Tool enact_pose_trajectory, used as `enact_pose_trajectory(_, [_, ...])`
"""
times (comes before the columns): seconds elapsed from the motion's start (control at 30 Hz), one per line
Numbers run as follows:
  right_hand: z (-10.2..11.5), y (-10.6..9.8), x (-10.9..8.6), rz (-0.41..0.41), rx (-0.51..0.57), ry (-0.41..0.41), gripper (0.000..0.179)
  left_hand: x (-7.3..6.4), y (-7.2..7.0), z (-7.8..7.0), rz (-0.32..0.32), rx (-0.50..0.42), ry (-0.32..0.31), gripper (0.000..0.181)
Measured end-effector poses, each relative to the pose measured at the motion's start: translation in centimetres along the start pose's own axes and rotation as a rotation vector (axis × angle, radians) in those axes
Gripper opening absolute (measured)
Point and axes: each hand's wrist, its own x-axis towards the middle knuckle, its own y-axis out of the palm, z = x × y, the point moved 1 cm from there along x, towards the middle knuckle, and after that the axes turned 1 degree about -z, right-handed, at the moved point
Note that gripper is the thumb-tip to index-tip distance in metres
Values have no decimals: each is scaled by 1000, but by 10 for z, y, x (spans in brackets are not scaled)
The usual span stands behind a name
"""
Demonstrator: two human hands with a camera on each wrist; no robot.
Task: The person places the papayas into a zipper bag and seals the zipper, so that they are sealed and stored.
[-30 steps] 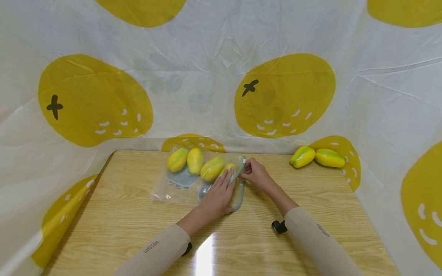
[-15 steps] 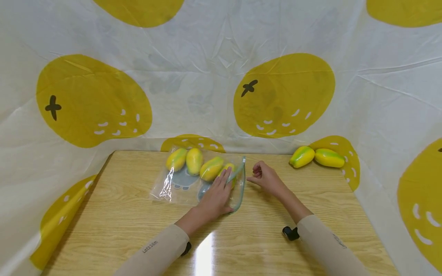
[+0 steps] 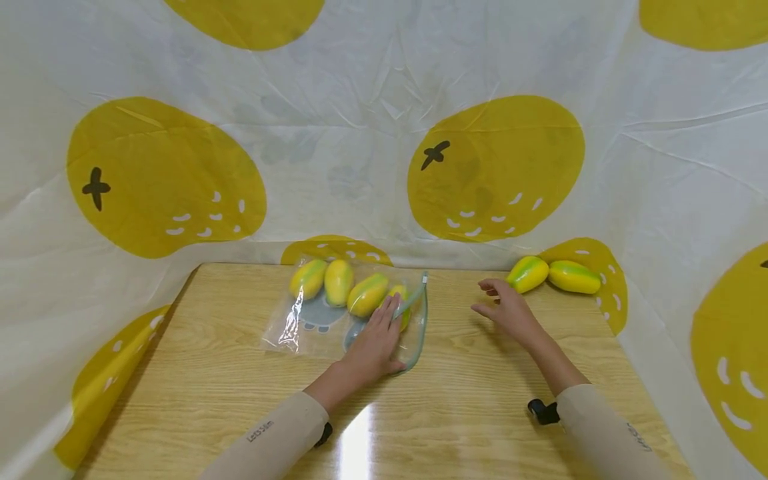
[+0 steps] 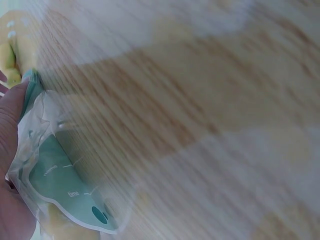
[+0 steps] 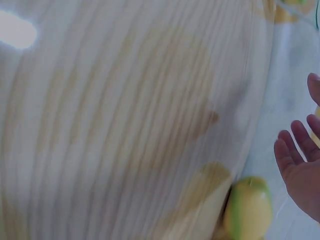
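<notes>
A clear zip bag [image 3: 324,343] with a green zip edge lies on the table, several yellow-green papayas [image 3: 369,295] inside it. My left hand [image 3: 373,343] rests on the bag near its zip end, fingers straight, over the rightmost fruit. In the left wrist view the bag's printed green patch [image 4: 65,175] shows beside the hand. My right hand [image 3: 510,312] is over the table to the right, thumb and fingers spread apart and holding nothing. Close behind it sits one loose papaya [image 3: 528,274], with a second loose papaya [image 3: 574,277] touching it on the right.
The wooden table [image 3: 240,413] ends at a white cloth [image 3: 336,167] printed with large yellow fruit, which hangs behind and at both sides. A white slider [image 3: 425,279] sits at the far corner of the bag's zip. A light reflection shows near the front.
My right hand has let go of the bag's zip edge and moved right, opening its fingers, to near the loose papayas. The left hand stays on the bag.
</notes>
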Motion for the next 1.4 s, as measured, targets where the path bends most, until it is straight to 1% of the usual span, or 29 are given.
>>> enact_pose_trajectory(0.17, [-22,-26,5,-74,-95,5,63,-2,2,2,-12,24,6,110])
enact_pose_trajectory(0.27, [-29,-44,10,-135,-139,-12,62,-2,3,2,-11,29,3,110])
enact_pose_trajectory(0.33, [-32,-55,12,-160,-153,-21,61,-2,3,2,-8,26,0,111])
enact_pose_trajectory(0.43, [-36,-67,16,-161,-190,-18,62,-1,3,2,-1,29,-3,112])
enact_pose_trajectory(0.53, [-38,-74,20,-121,-242,-13,64,0,4,2,-2,37,1,112])
enact_pose_trajectory(0.6, [-40,-76,23,-83,-264,-10,66,0,3,3,-3,39,4,111])
enact_pose_trajectory(0.73, [-43,-76,29,-17,-273,12,71,0,3,3,-5,41,5,112])
enact_pose_trajectory(0.8, [-46,-74,32,1,-288,12,73,0,3,3,-5,38,4,113])
enact_pose_trajectory(0.93, [-50,-71,35,-3,-327,1,74,-1,3,3,-5,36,5,113])
enact_pose_trajectory(1.17, [-51,-71,30,-30,-409,-2,72,-1,2,2,0,46,2,110])
enact_pose_trajectory(1.27, [-49,-71,26,-29,-448,-1,74,-1,2,2,2,43,2,109])
enact_pose_trajectory(1.4, [-48,-72,22,-7,-496,15,77,0,2,2,7,40,-2,109])
